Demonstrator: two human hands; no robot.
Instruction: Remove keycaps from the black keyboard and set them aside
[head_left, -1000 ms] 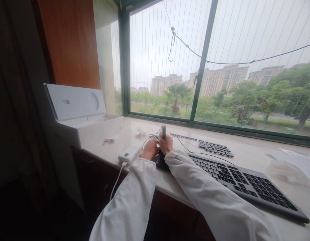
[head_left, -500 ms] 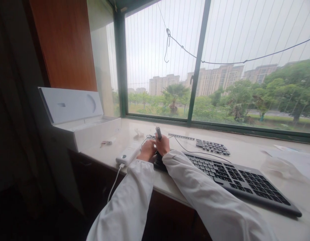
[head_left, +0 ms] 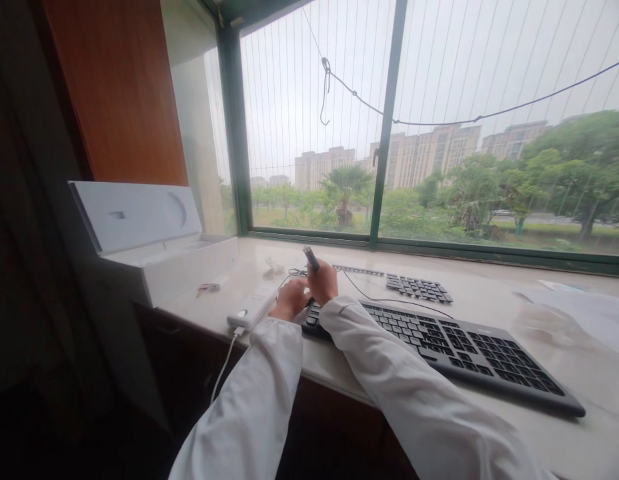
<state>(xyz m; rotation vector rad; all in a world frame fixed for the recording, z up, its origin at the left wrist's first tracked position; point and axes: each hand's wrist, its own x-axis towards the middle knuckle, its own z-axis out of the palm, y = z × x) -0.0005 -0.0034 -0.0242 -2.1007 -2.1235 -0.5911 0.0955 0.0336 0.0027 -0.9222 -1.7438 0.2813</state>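
Note:
A black keyboard lies slantwise along the front of the pale counter, with some keycaps off its right part. My right hand is closed around a dark stick-like tool, whose upper end pokes out above the fist. Its lower end is hidden behind the hand, over the keyboard's left end. Close beside it, my left hand has curled fingers at the keyboard's left edge; what they pinch, if anything, is hidden. Loose black keycaps lie in rows behind the keyboard, near a thin row of small keys.
On the left stands an open white box with its lid up. A white device with a plugged-in cable lies by my left wrist, near a small white-and-red item. Papers lie at right, below the window.
The dark tool leans further left, and my right hand has turned slightly with it. The whole view has shifted a little. Both hands stay at the keyboard's left end.

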